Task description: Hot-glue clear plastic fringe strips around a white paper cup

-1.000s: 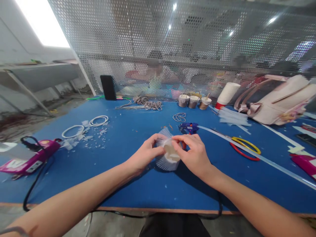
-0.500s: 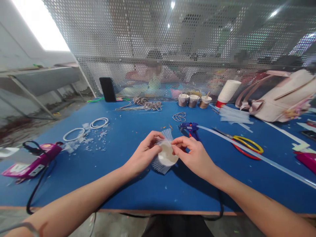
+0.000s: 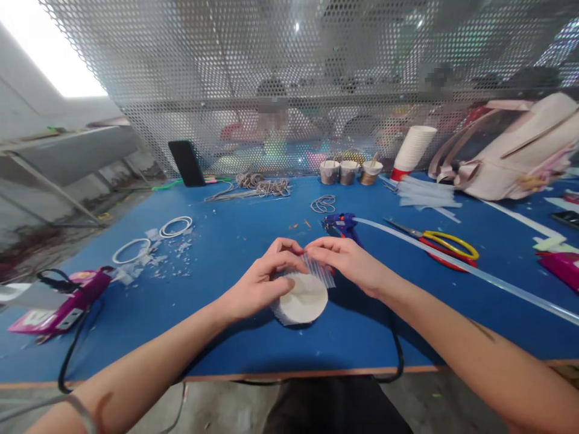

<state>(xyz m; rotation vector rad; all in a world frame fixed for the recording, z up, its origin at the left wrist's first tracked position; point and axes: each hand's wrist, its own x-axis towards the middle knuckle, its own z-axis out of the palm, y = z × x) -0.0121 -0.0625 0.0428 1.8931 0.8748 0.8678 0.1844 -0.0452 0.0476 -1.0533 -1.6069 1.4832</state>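
Note:
A round, cream-white piece (image 3: pixel 306 302) with a pleated, translucent strip (image 3: pixel 322 274) along its edge is between my hands, just above or on the table. My left hand (image 3: pixel 266 277) is closed on its left side, thumb on the pale face and fingers behind the far edge. Fingertips of my right hand (image 3: pixel 350 260) pinch the pleated strip at the far side, close to my left fingers. A blue glue gun (image 3: pixel 340 223) lies just beyond my right hand, with a long clear glue stick (image 3: pixel 452 264) running out of its back.
Yellow-and-red scissors (image 3: pixel 447 247) lie on the right. White rings (image 3: pixel 175 227) and scraps, plus a magenta power strip (image 3: pixel 76 298), are on the left. Small cups (image 3: pixel 348 173), grey cord (image 3: pixel 262 185), stacked paper cups (image 3: pixel 414 149) and a pink bag (image 3: pixel 520 154) line the mesh partition (image 3: pixel 190 78).
The round piece has turned, showing its pale face more fully. My right hand has shifted from its right rim to the strip at the far edge. The view has tilted slightly.

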